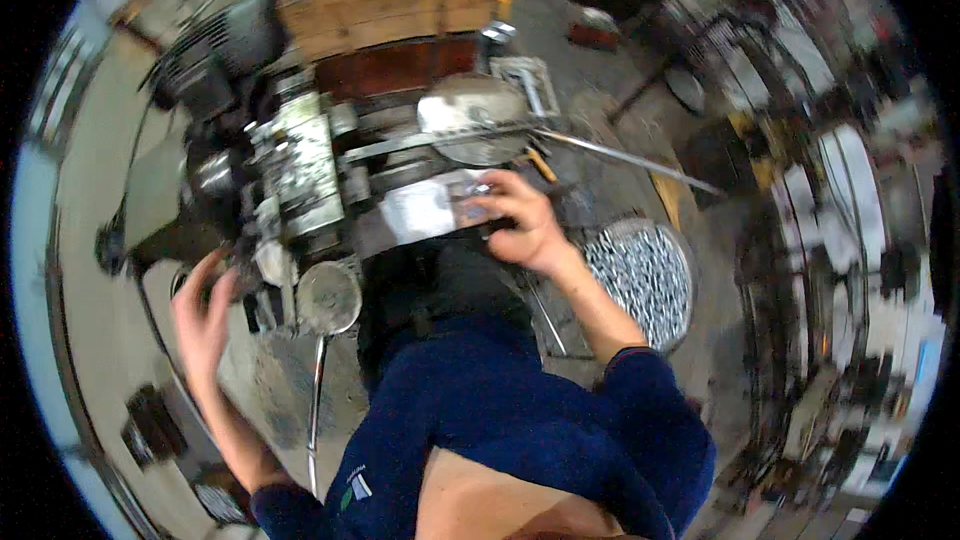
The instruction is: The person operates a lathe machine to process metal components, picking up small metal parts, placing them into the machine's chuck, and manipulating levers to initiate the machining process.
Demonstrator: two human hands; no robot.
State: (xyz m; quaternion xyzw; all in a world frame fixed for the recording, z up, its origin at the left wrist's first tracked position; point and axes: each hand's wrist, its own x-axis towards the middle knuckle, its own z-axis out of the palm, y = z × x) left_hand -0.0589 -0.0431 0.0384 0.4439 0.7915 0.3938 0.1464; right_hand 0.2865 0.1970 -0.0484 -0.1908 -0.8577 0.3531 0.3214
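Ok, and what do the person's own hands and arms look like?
The left hand and right hand are ungloved, with five-fingered human shapes. The forearms are bare, below short, dark navy sleeves. No watch or cables show on them.

A short-sleeved navy shirt (480,380) with a small white-and-green emblem (360,486) is worn with black trousers (440,285).

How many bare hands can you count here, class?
2: the left hand, left of the round grey dish; the right hand, up and left of the shiny metal pieces. Blurred background could hide others.
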